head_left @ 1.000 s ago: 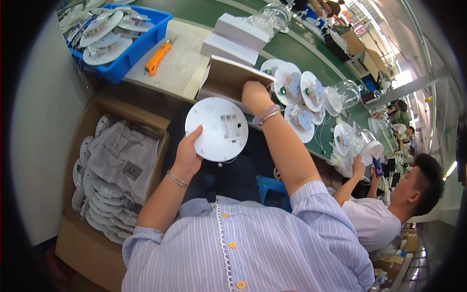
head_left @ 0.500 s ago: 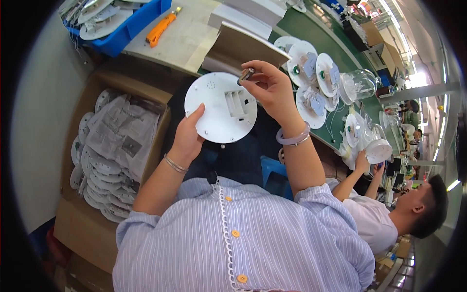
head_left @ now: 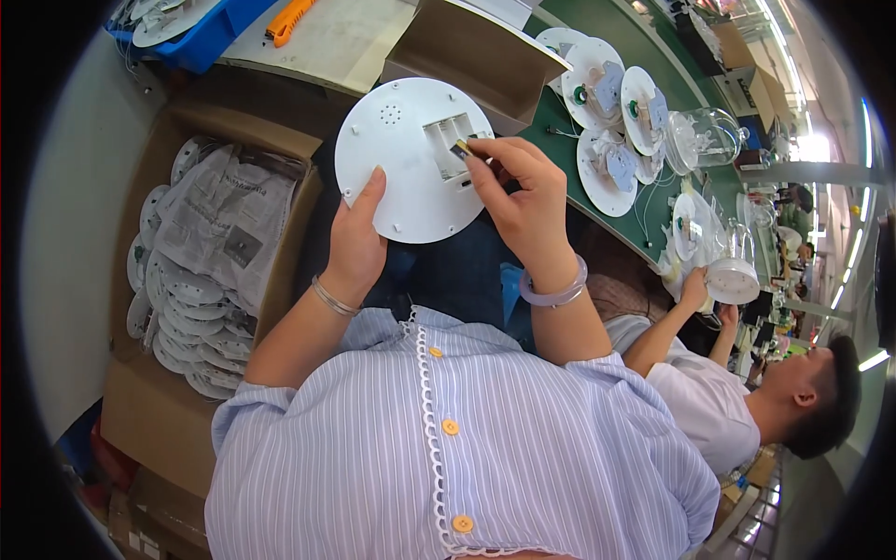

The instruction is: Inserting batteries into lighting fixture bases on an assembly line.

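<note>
A round white plastic base (head_left: pixel 397 168), with a battery compartment (head_left: pixel 448 140) and small screw posts near its rim, is held up in front of me. My left hand (head_left: pixel 359 224) grips its lower left edge, thumb lying on the face. Between the thumb and fingers of my right hand (head_left: pixel 523 191) is a small dark battery with a gold-coloured part (head_left: pixel 461 149). It is tilted at the compartment's right side; whether it touches inside I cannot tell. My right fingertips hide part of the compartment.
Left, a cardboard box (head_left: pixel 121 411) holds stacked white discs. An open carton (head_left: pixel 467 51) stands ahead. An orange utility knife (head_left: pixel 289 21) and blue bin (head_left: pixel 201 51) are on the pale table. Disc assemblies (head_left: pixel 597 84) and clear domes lie right, near a co-worker (head_left: pixel 709 401).
My right hand has brought the battery down from above the base's upper edge to the compartment. The base now appears slightly higher and more to the left.
</note>
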A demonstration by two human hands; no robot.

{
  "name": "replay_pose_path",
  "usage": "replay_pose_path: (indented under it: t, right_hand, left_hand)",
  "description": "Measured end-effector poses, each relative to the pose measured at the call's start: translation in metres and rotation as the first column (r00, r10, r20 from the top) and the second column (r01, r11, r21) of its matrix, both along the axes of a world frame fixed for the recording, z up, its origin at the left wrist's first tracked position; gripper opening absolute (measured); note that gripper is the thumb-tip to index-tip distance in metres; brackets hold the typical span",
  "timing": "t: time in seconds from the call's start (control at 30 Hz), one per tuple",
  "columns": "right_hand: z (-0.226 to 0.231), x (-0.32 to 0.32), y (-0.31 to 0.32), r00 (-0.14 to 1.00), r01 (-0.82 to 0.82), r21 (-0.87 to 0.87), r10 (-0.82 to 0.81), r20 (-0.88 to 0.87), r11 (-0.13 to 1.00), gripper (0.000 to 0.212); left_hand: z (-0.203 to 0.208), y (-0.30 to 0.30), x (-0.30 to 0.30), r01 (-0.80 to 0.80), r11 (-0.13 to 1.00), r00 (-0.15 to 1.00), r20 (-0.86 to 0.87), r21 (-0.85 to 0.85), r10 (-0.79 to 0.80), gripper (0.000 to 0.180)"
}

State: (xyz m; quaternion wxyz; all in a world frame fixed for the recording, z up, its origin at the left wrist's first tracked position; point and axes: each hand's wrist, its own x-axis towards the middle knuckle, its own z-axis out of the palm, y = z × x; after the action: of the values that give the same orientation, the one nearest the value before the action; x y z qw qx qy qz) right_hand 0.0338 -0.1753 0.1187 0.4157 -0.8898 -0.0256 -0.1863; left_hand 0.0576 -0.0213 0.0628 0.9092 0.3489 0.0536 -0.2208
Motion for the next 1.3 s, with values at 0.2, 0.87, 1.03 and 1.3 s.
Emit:
replay_pose_path:
  t: [0.2,0.87,1.03,1.3]
  right_hand:
    - [0.012,0.004,-0.007,0.989,-0.074,-0.053,0.066,-0.134,0.996,0.018]
    - [0.005,0.011,-0.020,0.895,-0.097,0.312,0.220,-0.388,0.945,0.056]
    - [0.002,0.015,-0.008,0.814,-0.067,0.460,0.315,-0.488,0.886,0.057]
    - [-0.016,0.021,0.006,0.884,-0.013,0.606,0.293,-0.366,0.795,0.053]
  left_hand:
    - [-0.003,0.007,0.000,0.052,0.997,0.998,0.015,0.064,-0.053,0.040]
    - [0.000,0.039,0.021,0.343,0.939,0.939,-0.006,0.036,-0.343,0.040]
    - [0.001,0.040,0.021,0.313,0.947,0.949,0.026,0.079,-0.315,0.039]
    - [-0.005,0.041,0.020,0.191,0.981,0.982,-0.009,0.041,-0.191,0.038]
